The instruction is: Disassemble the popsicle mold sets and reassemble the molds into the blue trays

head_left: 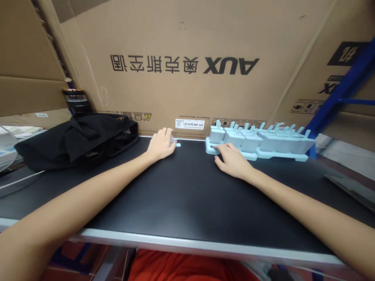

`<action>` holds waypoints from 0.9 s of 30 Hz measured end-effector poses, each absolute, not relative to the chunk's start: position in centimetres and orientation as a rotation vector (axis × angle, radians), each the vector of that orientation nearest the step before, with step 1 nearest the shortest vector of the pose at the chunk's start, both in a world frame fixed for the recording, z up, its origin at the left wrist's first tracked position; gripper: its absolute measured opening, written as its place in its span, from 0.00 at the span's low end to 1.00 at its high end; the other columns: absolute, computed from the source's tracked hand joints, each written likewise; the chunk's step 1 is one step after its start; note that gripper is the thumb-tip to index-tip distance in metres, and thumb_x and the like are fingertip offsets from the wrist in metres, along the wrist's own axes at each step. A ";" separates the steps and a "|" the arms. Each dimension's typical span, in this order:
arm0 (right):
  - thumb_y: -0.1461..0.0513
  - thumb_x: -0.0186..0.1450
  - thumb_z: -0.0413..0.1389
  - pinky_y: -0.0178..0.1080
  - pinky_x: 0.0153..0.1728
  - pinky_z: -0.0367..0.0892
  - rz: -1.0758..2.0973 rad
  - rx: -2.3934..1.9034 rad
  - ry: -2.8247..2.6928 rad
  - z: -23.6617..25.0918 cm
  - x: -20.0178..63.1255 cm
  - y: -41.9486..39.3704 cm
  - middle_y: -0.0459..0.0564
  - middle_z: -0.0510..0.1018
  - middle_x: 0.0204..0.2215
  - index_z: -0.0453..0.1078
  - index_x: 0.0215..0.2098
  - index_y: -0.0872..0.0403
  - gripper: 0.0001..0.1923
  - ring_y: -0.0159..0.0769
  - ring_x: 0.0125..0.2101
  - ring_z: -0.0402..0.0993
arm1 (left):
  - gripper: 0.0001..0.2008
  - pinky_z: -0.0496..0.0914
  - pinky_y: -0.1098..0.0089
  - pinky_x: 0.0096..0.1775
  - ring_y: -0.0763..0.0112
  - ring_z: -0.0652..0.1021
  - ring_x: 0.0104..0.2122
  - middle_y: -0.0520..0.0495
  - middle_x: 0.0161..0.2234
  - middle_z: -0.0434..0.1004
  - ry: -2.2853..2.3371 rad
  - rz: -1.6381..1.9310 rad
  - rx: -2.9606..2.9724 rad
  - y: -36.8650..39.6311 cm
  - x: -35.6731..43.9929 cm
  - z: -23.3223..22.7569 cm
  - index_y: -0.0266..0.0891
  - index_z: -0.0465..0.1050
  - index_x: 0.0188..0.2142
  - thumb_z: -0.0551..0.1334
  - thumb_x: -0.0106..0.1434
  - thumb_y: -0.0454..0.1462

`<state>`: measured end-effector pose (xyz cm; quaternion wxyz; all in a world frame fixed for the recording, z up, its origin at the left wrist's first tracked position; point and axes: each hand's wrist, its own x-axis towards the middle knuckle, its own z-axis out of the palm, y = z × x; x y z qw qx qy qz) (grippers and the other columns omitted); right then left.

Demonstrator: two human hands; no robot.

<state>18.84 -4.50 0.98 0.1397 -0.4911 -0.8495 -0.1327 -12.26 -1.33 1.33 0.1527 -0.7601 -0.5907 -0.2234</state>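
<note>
My left hand (161,143) is closed around a small popsicle mold piece (172,139) at the back of the table; most of it is hidden, and a light blue stick end (178,144) pokes out on its right. To the right, my right hand (233,160) has its index finger on the front edge of a light blue popsicle mold base (210,147), with the thumb just below. Several translucent mold cups (234,136) with blue stick handles stand upright in that base. Beside it, a second popsicle mold set (283,146) holds more cups and sticks.
Behind the black table (187,195) rises a large cardboard box (164,35) with upside-down print. A black cloth bag (79,140) lies at left, with a dark jar (76,100) behind it. At right are a flat dark device (351,189) and a blue metal post (348,86).
</note>
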 end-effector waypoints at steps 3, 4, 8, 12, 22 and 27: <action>0.58 0.70 0.45 0.51 0.51 0.62 -0.440 -1.482 -2.460 1.4 18.2 -4.3 0.60 0.77 0.51 0.69 0.56 0.60 0.22 0.53 0.53 0.66 | 0.22 0.65 0.49 0.54 0.44 0.71 0.54 0.32 0.53 0.69 -1.804 -0.613 -2.057 -0.6 -13.3 1.0 0.36 0.63 0.56 0.49 0.69 0.47; 0.59 0.70 0.45 0.52 0.51 0.61 -0.453 -1.488 -2.458 1.5 17.9 -4.3 0.61 0.77 0.50 0.70 0.54 0.60 0.21 0.53 0.52 0.66 | 0.23 0.66 0.49 0.53 0.43 0.71 0.53 0.30 0.53 0.68 -1.839 -0.599 -2.029 -0.3 -13.8 0.9 0.36 0.63 0.56 0.50 0.68 0.47; 0.59 0.69 0.45 0.50 0.47 0.61 -0.491 -1.515 -2.470 1.9 17.6 -4.7 0.62 0.77 0.45 0.71 0.47 0.59 0.17 0.53 0.49 0.67 | 0.30 0.67 0.51 0.52 0.43 0.73 0.53 0.29 0.54 0.69 -1.929 -0.564 -1.996 0.6 -15.1 0.4 0.35 0.62 0.59 0.50 0.67 0.53; 0.59 0.70 0.45 0.48 0.46 0.60 -0.510 -1.528 -2.492 2.2 18.0 -5.1 0.61 0.77 0.45 0.70 0.44 0.57 0.15 0.51 0.48 0.67 | 0.33 0.66 0.52 0.54 0.45 0.72 0.55 0.31 0.54 0.70 -1.865 -0.576 -2.007 0.5 -15.0 0.4 0.36 0.62 0.59 0.47 0.68 0.58; 0.60 0.70 0.45 0.45 0.41 0.63 -0.510 -1.528 -2.501 2.8 17.6 -5.8 0.62 0.73 0.44 0.69 0.43 0.58 0.14 0.48 0.45 0.70 | 0.24 0.71 0.55 0.44 0.48 0.77 0.46 0.35 0.46 0.76 -1.926 -0.514 -1.977 -0.4 -14.2 1.1 0.39 0.70 0.45 0.45 0.71 0.53; 0.58 0.70 0.44 0.41 0.31 0.61 -0.531 -1.591 -2.407 5.3 18.2 -6.6 0.59 0.74 0.45 0.70 0.42 0.55 0.15 0.44 0.36 0.73 | 0.21 0.69 0.57 0.52 0.54 0.74 0.51 0.39 0.48 0.77 -1.779 -0.618 -2.091 -1.3 -12.3 2.3 0.41 0.69 0.46 0.45 0.72 0.50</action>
